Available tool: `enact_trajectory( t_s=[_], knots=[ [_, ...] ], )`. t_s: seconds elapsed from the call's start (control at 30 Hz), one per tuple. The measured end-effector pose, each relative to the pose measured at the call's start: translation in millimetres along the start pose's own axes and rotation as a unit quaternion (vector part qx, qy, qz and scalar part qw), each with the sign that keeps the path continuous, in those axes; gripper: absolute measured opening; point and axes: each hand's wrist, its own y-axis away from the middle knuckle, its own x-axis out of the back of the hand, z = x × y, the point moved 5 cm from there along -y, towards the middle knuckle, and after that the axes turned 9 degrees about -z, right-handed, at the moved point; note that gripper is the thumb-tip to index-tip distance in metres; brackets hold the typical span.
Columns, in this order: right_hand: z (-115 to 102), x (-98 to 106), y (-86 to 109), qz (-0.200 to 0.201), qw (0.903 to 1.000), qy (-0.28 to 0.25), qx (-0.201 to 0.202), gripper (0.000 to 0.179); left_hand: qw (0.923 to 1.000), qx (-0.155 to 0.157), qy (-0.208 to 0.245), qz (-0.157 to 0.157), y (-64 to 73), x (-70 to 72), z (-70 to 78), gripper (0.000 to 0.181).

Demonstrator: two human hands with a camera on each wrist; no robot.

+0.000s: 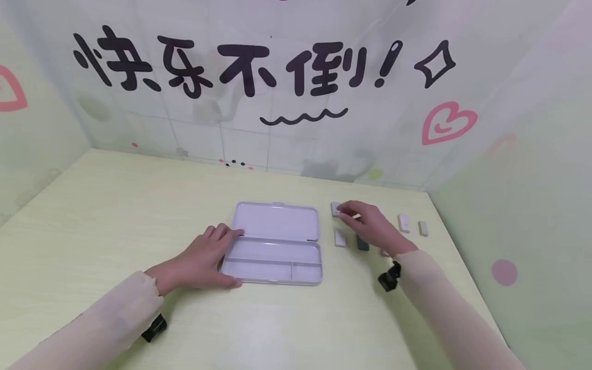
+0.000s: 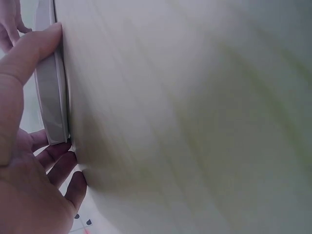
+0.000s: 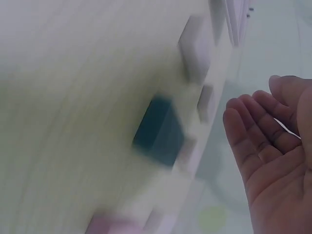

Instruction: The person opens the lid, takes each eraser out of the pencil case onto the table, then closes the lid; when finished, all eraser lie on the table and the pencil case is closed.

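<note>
An open lavender pencil case (image 1: 276,221) lies on the table, its lid folded back and its tray divided into compartments. My left hand (image 1: 210,259) holds its left end, thumb at the front edge and fingers near the hinge side. Right of the case, my right hand (image 1: 365,221) hovers over small blocks, palm bare in the right wrist view. Its fingertips are near a pale block (image 1: 335,209); whether they touch it, I cannot tell. A white block (image 1: 339,238) and a dark green block (image 3: 158,130) lie below the hand.
Farther right lie a whitish block (image 1: 404,223) and a greyish block (image 1: 423,228). A pinkish block (image 1: 384,253) is partly hidden by the right wrist. Printed sheets (image 1: 296,139) stand along the table's back and sides.
</note>
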Motion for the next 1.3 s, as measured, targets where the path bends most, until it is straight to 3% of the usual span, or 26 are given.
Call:
enact_trajectory(
  t_s=[0.1,0.2,0.43,0.63,0.87,1.1,1.3],
  knots=[
    [-10.9,-11.2,-22.3,-0.028,0.9995,-0.005,0.013,0.036,1.0000,-0.002,0.002,0.002,0.4,0.8,-0.1,0.103],
    [-13.7,-18.9,-37.3,-0.052,0.9985,-0.018,0.000,0.035,1.0000,-0.005,0.005,0.002,0.7,1.3,0.1,0.102],
    [-10.7,-25.2,-54.8,-0.061,0.9906,-0.114,-0.045,0.031,1.0000,-0.004,0.002,0.001,1.1,2.2,0.3,0.103],
    [-7.2,-30.4,-60.1,-0.045,0.9821,-0.171,-0.064,0.029,1.0000,0.000,-0.002,-0.001,1.5,2.5,0.4,0.103],
    [-9.1,-30.9,-59.8,-0.012,0.9807,-0.180,-0.076,0.026,0.9999,0.008,0.010,-0.009,2.6,3.2,0.8,0.112],
    [-17.4,-26.9,-51.3,0.026,0.9867,-0.156,-0.039,0.024,0.9988,0.024,0.044,0.002,3.3,1.7,-2.7,0.143],
    [-23.6,-24.8,-41.0,0.060,0.9867,-0.151,0.000,0.024,0.9965,0.034,0.076,0.012,4.4,1.2,-5.2,0.150]
  ],
)
